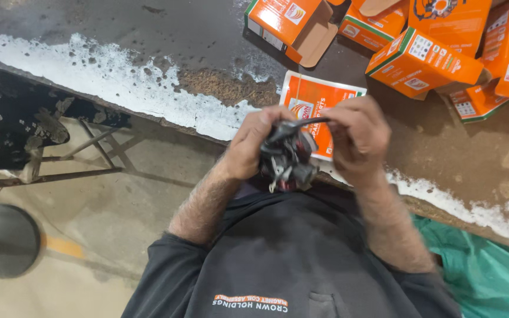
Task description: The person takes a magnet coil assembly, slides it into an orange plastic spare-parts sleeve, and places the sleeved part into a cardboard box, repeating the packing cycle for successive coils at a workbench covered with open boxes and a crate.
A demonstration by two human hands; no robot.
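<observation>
Left hand (254, 144): fingers curled tight around the left side of a small black wound coil part (287, 162), thumb pressed on top. Right hand (357, 138): fingers bent and closed on a black cable (301, 123) at the top of the same part, gripping from the right. Both hands raised together above the near edge of the bench (207, 41), close to the chest.

Coil part: held between the two hands, clear of the bench surface; dark body with reddish winding visible in the middle and small metal terminals hanging at the lower left. Finer detail blurred.

Directly behind the hands: flat orange-and-white printed pouch (316, 100), lying on the bench just inside the near edge, partly hidden by the fingers.

Far right corner of the bench: cluster of orange cartons (431, 59), some overlapping, several lying on their sides. One open orange carton (293, 23) set apart to the left of the cluster, flap hanging open toward the near edge.

Bench surface: dark, worn, with a ragged white strip of chipped paint along the near edge and a brown patch beside the pouch.

Below the bench edge: dark shirt (290, 265) at bottom centre, green sheet (490, 277) at lower right, concrete floor with a round grey base (4, 238) at lower left.
</observation>
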